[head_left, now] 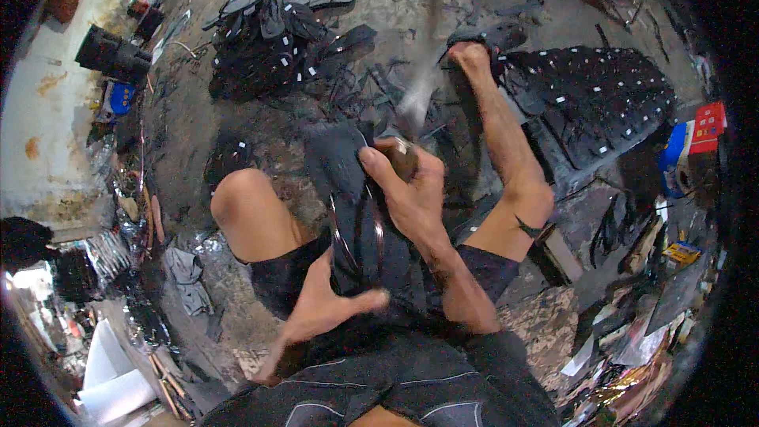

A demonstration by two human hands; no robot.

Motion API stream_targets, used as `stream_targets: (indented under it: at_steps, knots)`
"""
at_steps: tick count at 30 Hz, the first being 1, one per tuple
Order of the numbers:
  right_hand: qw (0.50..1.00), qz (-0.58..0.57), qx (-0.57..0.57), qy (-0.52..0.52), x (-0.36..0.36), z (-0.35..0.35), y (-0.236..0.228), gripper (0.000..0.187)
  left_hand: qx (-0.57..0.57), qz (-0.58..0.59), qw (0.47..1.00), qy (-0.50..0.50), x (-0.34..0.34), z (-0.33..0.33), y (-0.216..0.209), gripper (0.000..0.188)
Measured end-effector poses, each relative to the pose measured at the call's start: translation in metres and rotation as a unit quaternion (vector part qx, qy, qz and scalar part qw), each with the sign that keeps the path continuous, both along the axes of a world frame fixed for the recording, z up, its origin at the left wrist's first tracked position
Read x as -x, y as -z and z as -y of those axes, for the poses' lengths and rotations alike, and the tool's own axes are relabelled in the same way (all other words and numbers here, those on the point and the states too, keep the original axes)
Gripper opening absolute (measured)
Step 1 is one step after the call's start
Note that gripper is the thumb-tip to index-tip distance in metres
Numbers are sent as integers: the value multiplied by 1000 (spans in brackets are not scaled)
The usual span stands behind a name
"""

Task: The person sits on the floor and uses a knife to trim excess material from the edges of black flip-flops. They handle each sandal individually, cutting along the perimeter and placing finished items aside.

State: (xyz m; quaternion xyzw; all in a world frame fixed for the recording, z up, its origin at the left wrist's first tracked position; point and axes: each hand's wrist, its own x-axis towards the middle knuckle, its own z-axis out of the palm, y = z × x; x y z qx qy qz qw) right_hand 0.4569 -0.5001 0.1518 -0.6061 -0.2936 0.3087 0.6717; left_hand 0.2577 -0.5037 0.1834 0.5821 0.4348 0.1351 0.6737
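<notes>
A black flip-flop [340, 160] lies lengthwise over my lap, its sole end pointing away from me and its shiny dark straps toward me. My left hand [336, 300] holds its near end, with the thumb stretched across. My right hand [415, 194] is closed around a tool [404, 156] with a rounded brownish end, thumb near the flip-flop's edge. A pale, blurred streak [419, 99] rises from beyond that hand; its kind is too smeared to tell.
A heap of black flip-flops [273, 28] lies at the far left. Rows of dark pieces with white tags [593, 103] spread at the far right. My right foot [470, 54] wears a dark sandal. A blue and red box [696, 146] stands right; scraps [624, 348] litter the near right.
</notes>
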Motion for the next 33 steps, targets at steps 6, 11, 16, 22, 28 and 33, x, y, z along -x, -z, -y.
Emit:
stream_targets:
  at_steps: [6,11,16,22,28,33]
  knots:
    - [999,-2,38,-25,22,66,-35,22,-36,98,981,-166,-48,-47,-38,27]
    - [954,219,141,-146,55,213,3,23,96,87,973,-190,-12,-27,-57,27]
    - [942,142,251,-170,92,267,0,24,111,71,973,-188,-5,-15,-53,31]
    - [944,250,184,-112,55,164,20,26,96,79,985,-123,-4,-17,-53,38]
    - [894,243,225,-303,-10,81,-40,34,87,41,991,-88,-2,-26,-45,53]
    - [861,235,195,-407,-49,43,-60,45,80,7,995,-54,-9,-34,-51,54]
